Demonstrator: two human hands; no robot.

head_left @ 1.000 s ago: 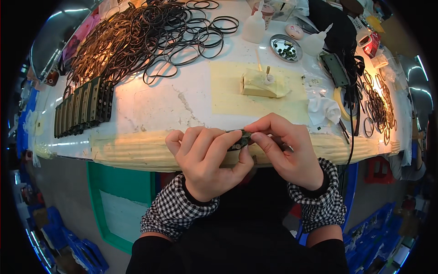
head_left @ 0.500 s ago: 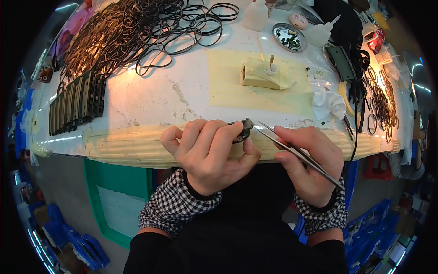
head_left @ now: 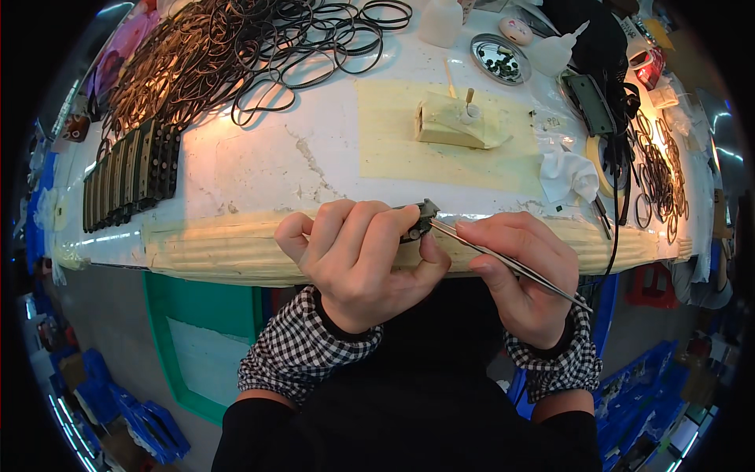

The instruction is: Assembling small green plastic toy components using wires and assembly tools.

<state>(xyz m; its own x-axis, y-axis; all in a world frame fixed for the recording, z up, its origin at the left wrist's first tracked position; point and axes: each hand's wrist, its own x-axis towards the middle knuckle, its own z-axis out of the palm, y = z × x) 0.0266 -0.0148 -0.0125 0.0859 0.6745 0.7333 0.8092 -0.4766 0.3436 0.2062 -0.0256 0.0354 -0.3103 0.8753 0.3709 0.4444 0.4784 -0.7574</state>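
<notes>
1. Lower center of the frame: 2 hands, 2 checkered cuffs (head_left: 307, 346), 1 small dark part (head_left: 425, 220) and 1 pair of tweezers (head_left: 519, 269).
2. The left hand (head_left: 355, 266) grips the dark part between fingertips and thumb; its right end sticks out beyond them, at the center of the frame.
3. The right hand (head_left: 525, 274) pinches the tweezers between thumb and fingers, tips at the part's protruding end; whether they touch it, I cannot tell.
4. Just beyond, 1 ribbed, yellowish padding (head_left: 212, 253) lines the table edge.
5. The table (head_left: 259, 169) is white and scuffed, with 1 yellowish sheet (head_left: 385, 153) under 1 wrapped block (head_left: 450, 132).
6. Left of the frame: 1 row of dark green casings (head_left: 130, 179), packed too tightly to count; above it, 1 heap of dark loops (head_left: 228, 59).
7. Upper right: 2 white bottles (head_left: 440, 23), 1 round dish (head_left: 484, 49) holding green bits too small to count.
8. Room: 1 green bin (head_left: 160, 338) at lower left, on gray floor (head_left: 102, 315); blue crates (head_left: 134, 417) in the 2 lower corners, uncounted.
</notes>
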